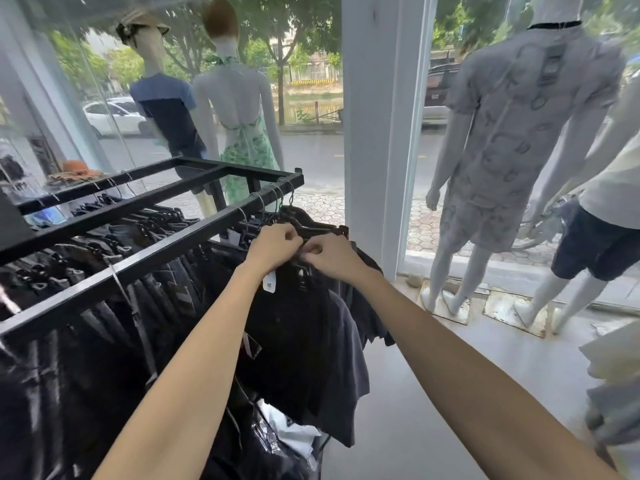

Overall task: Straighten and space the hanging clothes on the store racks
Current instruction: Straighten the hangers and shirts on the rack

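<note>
Pinching the collar of the black top (298,327) at frame centre with left hand (273,247) and right hand (329,256), side by side; just above, hanger (313,231) crosswise to rail (166,247) (left hand nearer it).

The left hand (277,244) and right hand (329,256) hide the collar of the top (294,327) where they pinch it. The print on the tag (269,285) is too blurred to read. The rack (138,265) runs off the left edge; the right edge cuts the far mannequin (616,195)

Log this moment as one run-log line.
left hand: grips black top at collar | right hand: pinches collar | black top: hanging at rack end | stage: straightening
</note>
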